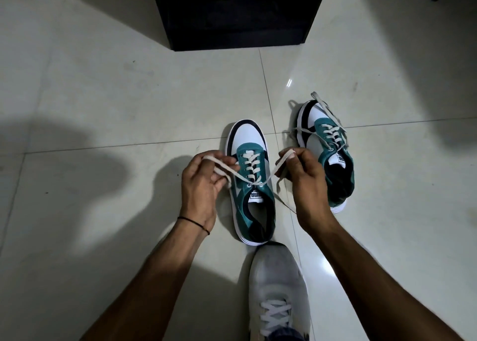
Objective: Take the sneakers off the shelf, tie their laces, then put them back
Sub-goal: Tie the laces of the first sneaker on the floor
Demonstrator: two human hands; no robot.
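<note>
On the floor between both hands sits the near sneaker (251, 183); left hand (204, 183) and right hand (305, 178) fingers each pinch a lace end (285, 156). Best pull evenly outward before looping.

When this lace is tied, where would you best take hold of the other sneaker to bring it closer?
Probably at the heel collar of the right-hand sneaker, coming from above on the near side: its open mouth faces up, its heel points toward the person, and its untied laces trail forward.
</note>
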